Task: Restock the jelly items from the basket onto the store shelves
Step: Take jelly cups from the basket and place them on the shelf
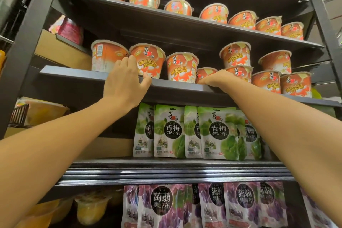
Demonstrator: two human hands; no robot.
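Left hand [125,79] is reaching up to the middle shelf [74,72], centre-left of frame. It's gripping the second jelly cup [150,59] in that row. The fingers are curling round the cup's left side, into the gap beside the first cup [108,55]. The thumb is splaying wide and pressing the cup's lower front, right at the shelf lip. Fingertips are hiding behind the cup, and the cup is standing upright on the shelf.

Right hand [216,79] is lying over the same shelf lip, near frame centre, just in front of a low cup [205,72] sitting further back. Its fingers are pointing left along the lip and are mostly hidden. Can't tell whether they're apart or curled, or whether they're touching that cup.

A third cup [182,66] is standing between the two hands. Stacked cups [236,55] are filling the right end of the shelf. More orange cups [244,20] are lining the shelf above. Green pouches [169,131] are standing on the shelf under the arms, and purple pouches [162,205] are sitting along the bottom of frame.
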